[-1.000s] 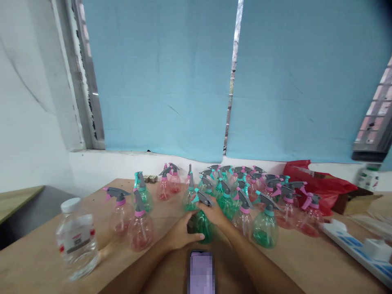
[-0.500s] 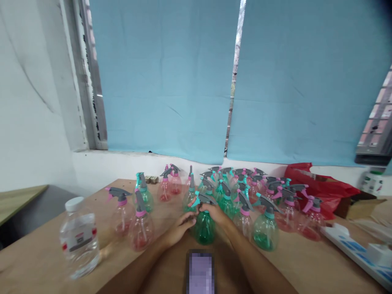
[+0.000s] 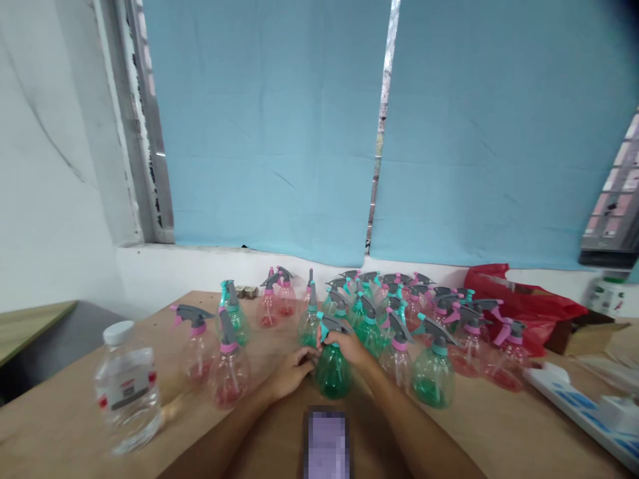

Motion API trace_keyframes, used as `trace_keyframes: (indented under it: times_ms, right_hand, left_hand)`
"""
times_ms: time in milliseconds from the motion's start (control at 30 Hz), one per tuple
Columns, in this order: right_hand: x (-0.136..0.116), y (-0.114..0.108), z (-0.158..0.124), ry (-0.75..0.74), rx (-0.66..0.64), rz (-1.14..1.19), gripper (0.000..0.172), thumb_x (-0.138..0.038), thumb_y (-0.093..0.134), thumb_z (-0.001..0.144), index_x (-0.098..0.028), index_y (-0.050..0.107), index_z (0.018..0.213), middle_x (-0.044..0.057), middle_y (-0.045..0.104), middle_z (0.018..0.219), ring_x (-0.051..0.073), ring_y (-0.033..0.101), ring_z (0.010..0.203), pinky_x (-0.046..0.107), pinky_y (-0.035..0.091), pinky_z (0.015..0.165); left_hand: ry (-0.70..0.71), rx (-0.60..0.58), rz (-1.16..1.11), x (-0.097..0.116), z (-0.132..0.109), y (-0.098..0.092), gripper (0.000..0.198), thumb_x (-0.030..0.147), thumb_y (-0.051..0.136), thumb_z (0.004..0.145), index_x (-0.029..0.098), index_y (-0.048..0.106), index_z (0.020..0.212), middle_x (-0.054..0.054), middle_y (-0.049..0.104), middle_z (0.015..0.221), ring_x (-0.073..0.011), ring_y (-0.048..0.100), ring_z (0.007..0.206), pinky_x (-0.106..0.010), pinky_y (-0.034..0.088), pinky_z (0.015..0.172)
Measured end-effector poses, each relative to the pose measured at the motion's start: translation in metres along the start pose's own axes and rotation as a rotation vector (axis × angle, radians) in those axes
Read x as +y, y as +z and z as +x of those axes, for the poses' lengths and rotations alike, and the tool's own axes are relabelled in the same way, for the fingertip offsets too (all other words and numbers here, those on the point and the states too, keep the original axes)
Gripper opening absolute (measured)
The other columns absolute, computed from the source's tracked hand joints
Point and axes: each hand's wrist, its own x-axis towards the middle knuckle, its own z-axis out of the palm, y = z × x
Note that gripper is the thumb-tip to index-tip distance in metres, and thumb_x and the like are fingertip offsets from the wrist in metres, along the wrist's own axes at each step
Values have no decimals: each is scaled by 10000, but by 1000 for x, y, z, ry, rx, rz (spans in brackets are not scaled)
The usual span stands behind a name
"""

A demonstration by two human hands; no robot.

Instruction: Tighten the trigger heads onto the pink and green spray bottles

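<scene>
A green spray bottle [image 3: 333, 372] with a grey and turquoise trigger head stands upright at the middle of the table. My right hand [image 3: 344, 344] is closed around its neck and trigger from the right. On its left side, my left hand [image 3: 293, 372] rests low with its fingers loosely bent and apart, close to the bottle's wall; whether a fingertip touches it I cannot tell. Just right of my right hand are a clear spray bottle with a pink collar [image 3: 397, 362] and another green spray bottle [image 3: 433, 378]. Green liquid shows inside the held bottle.
Several pink and green spray bottles [image 3: 369, 329] crowd the back right. More pink ones [image 3: 229, 379] stand left. A water bottle [image 3: 128, 392] is at front left, a phone [image 3: 327, 444] at the front edge. A red bag [image 3: 529, 306] and power strip [image 3: 582, 406] lie right.
My left hand has slid slightly down and left from the neck of the green spray bottle. My right hand stays on the bottle, its fingers now lower around the trigger.
</scene>
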Motion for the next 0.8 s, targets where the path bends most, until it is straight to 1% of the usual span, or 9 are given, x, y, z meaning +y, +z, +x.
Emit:
trace_keyframes:
  times_ms: [100,233,500,667,800]
  right_hand:
    - [0,1,0,11,-7,15,234,-276,587,701,-201,739,863,-10,652,587,173,624,574,288,479,627]
    - [2,1,0,-1,0,-8,235,-285,592,704,-208,740,869,-18,626,564,171,615,562,283,470,608]
    - [1,0,1,-40,-49,-14,229,-290,585,731,-201,742,872,-15,634,575,161,607,552,278,464,596]
    - [-4,2,0,-20,-27,1,208,-292,581,730,-194,736,829,-10,631,570,167,606,557,285,466,599]
    - [-5,4,-2,-11,-16,6,202,-287,578,717,-194,730,812,-7,631,569,171,604,550,290,468,594]
  left_hand:
    - [1,-11,8,-2,1,0,242,358,604,840,172,656,986,-21,656,860,-197,586,818,-301,446,770]
    - [22,-12,34,-3,2,-1,218,328,573,853,171,651,982,-18,653,853,-195,585,807,-305,448,772]
    - [17,-12,104,0,0,-2,234,333,552,859,177,658,997,-15,659,859,-194,590,825,-296,448,781]
    - [9,5,90,-1,0,-1,224,312,561,844,172,659,989,-13,654,843,-191,588,814,-295,453,777]
    - [17,-4,87,-1,1,-1,236,338,554,851,173,658,985,-14,643,839,-192,585,811,-297,447,778]
